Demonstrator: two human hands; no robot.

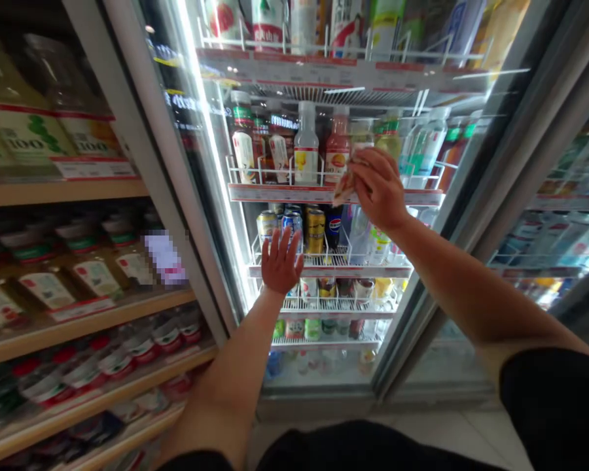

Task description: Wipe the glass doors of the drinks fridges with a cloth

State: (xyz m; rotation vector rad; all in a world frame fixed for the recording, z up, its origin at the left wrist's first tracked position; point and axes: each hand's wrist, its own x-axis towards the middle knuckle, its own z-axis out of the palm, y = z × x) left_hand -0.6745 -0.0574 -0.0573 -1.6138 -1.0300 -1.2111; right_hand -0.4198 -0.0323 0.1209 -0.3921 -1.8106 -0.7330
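A lit drinks fridge with a glass door (319,376) stands in front of me. My left hand (282,265) lies flat on or very near the glass, fingers spread, in front of the shelf of cans (315,230). Higher and to the right, my right hand (379,190) is closed around a crumpled cloth (344,188), pale with reddish-brown patches. Part of the cloth hangs out below the fingers, against or close to the glass. Behind it, bottles (306,144) fill the wire-fronted shelf. The hand hides some of them.
On the left, wooden shelves (142,307) hold juice bottles and red-and-white packs, with a metal frame (142,131) between them and the fridge. A second fridge door (535,229) is on the right. Pale floor tiles (476,432) show below.
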